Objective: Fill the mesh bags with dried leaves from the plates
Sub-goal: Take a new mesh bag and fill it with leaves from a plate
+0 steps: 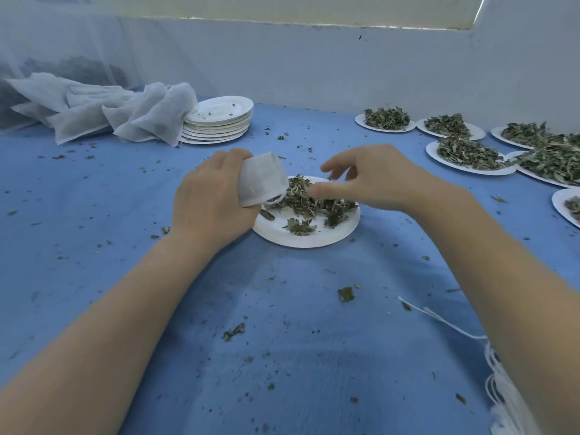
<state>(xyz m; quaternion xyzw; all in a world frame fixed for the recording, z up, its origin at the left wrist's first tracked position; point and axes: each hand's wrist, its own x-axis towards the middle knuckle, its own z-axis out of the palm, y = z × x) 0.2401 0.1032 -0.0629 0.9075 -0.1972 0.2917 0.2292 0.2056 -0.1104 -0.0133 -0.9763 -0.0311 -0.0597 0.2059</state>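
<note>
Over the near plate (306, 237), which sits at the middle of the blue-covered desk (282, 309), the two hands meet from either side. The left hand (210, 199) grips a small white mesh bag (262, 180), laid on its side at the plate's left edge, its long axis running left to right and its mouth turned toward the dried leaves (304, 199) heaped on the plate's far half. The right hand (376, 180) is at the plate's right, fingers loosely spread with thumb and forefinger close together over the heap; it seems to hold at most a scrap of leaf, though I cannot tell for sure. The heap lies between bag mouth and right hand, so the right hand is judged better placed to sweep leaves leftward into the bag. Left of the plate and farther back stand a stack of emptied plates (219, 120) and a pile of mesh cloth (94, 105); to the plate's right, several full plates (470, 152) wait. Leaf crumbs dot the cloth, and a pale wall (314, 58) closes the back.
</note>
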